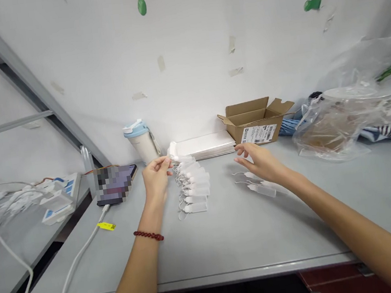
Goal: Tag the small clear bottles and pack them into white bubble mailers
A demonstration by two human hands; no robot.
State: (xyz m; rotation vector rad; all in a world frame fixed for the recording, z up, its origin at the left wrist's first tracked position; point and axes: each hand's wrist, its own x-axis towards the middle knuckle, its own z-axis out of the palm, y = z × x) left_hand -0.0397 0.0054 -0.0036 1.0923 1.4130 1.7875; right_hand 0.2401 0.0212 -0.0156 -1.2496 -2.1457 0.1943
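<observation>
I have the near edge of the grey table [232, 253] running across at six o'clock, with open surface between the two groups of clear plastic tags and a wider stretch at four o'clock; the main row of tags [195, 185] lies just left of centre, its loops toward nine o'clock, and the smaller group of tags [263, 190] lies partly under my right hand [255, 157]; that hand is open, thumb apart from the curved fingers; my left hand [156, 175] is closed in a pinch at the row's far end, though I cannot tell whether a loop is caught in it; a white flat stack [204, 144] sits at twelve o'clock, touching the far tags; the cardboard box [258, 130] at one o'clock stands with flaps up, its inner walls showing but its floor hidden from me; the lidded tumbler [144, 144] is at eleven, contents unseen; the clear plastic bag [332, 132] at two o'clock holds something brownish I cannot make out; the phone [117, 184] at nine has a blurred-out screen, and its white cable [76, 258] leaves my view at the bottom.
</observation>
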